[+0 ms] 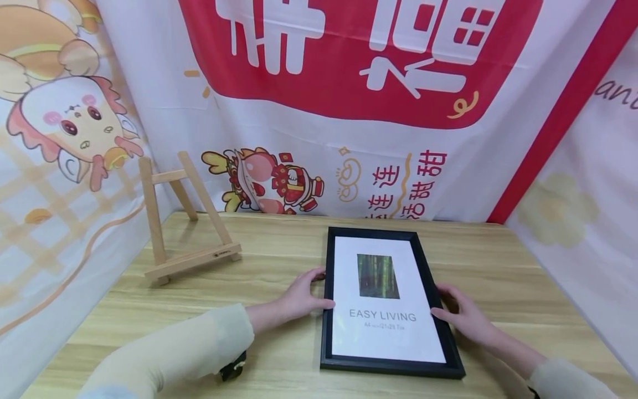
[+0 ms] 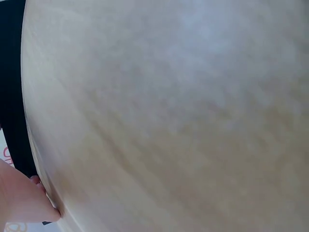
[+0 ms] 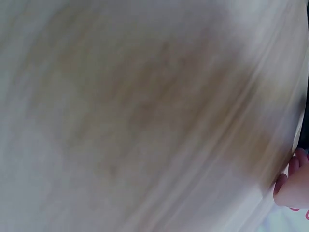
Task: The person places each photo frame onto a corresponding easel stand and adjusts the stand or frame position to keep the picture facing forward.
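Note:
A black picture frame (image 1: 391,367) faces up at the right of centre in the head view. Its white sheet bears a small green bamboo picture (image 1: 377,277) and the words EASY LIVING. My left hand (image 1: 299,299) grips the frame's left side, thumb on the rim and fingers at the outer edge. On the opposite side my right hand (image 1: 466,316) holds the rim likewise, its fingertips partly hidden. Whether the frame touches the table all round, I cannot tell. Each wrist view catches only part of its hand, the left hand (image 2: 26,198) and the right hand (image 3: 294,188).
A small wooden easel (image 1: 191,257) stands at the back left of the wood-grain table (image 1: 269,244). Printed cloth (image 1: 329,108) hangs behind the table and along both sides. A dark band shows below the left sleeve (image 1: 189,343).

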`<state>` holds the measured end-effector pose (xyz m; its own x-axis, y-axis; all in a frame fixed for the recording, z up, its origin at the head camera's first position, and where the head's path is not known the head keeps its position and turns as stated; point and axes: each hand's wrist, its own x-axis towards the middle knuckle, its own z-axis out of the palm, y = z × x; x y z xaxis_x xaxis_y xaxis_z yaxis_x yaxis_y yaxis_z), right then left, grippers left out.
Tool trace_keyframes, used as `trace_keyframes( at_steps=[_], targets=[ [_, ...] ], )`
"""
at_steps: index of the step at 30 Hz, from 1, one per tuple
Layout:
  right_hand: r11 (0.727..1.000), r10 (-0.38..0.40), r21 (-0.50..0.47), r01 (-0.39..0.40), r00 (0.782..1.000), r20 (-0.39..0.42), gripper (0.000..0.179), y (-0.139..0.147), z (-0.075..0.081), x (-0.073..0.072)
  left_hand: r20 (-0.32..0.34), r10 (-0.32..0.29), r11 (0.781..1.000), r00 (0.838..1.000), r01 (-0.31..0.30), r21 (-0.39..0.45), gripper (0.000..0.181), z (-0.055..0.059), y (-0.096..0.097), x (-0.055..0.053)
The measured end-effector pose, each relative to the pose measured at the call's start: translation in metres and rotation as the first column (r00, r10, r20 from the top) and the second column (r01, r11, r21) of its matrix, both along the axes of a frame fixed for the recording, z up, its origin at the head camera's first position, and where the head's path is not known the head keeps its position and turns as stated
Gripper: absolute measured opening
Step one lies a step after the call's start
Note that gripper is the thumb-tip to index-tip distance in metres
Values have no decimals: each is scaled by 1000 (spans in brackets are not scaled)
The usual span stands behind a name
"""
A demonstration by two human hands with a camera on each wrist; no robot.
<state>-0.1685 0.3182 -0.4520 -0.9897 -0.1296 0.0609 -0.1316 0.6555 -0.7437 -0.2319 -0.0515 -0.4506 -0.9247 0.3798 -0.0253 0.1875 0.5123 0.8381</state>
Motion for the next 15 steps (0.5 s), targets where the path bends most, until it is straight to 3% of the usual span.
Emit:
trace_keyframes(
  at_steps=[15],
  targets=[
    [997,-52,-61,51,999,-12,55,-10,3,4,56,-6,996,998,1,87,90,2,0,1]
  ],
)
